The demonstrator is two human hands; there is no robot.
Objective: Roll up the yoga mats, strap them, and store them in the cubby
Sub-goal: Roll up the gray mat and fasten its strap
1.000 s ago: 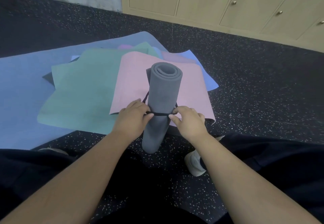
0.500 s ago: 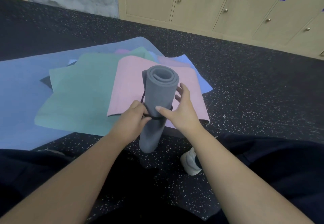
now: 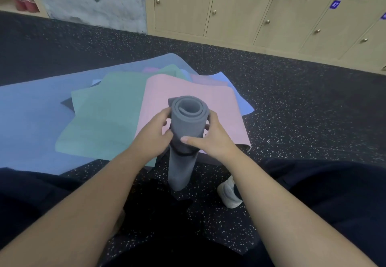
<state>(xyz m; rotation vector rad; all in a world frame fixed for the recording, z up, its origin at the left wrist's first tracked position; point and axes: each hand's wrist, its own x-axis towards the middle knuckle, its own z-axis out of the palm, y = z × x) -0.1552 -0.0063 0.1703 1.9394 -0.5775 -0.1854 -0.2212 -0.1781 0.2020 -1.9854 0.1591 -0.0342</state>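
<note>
The rolled grey mat (image 3: 183, 141) is stood on end on the speckled floor (image 3: 292, 110), in front of the person's knees and at the near edge of the pile of flat mats. A second ago a black strap (image 3: 183, 152) was being stretched across the front of the roll, pinched between the two hands at mid-height; now the strap is seen lying as a dark band around the roll, below the hands, and it is no longer held by either hand. Both hands have been moved up to the top part of the roll. The left hand (image 3: 153, 133) is curled around the roll's left side, with the thumb at the front and the fingers wrapped out of sight behind. The right hand (image 3: 215, 139) is clasped around the right side, the thumb laid straight across the front of the roll. The strapping of this mat is therefore judged to be finished, and the grip now taken appears suited to lifting the roll for storage. Whether the strap is fastened firmly cannot be told. The pink mat (image 3: 188, 91), the green mat (image 3: 104, 116) and the blue mat (image 3: 31, 120) are left lying flat and unrolled, so most of the task is judged to remain. The numbered lockers (image 3: 240, 11) are seen closed along the far wall.
</note>
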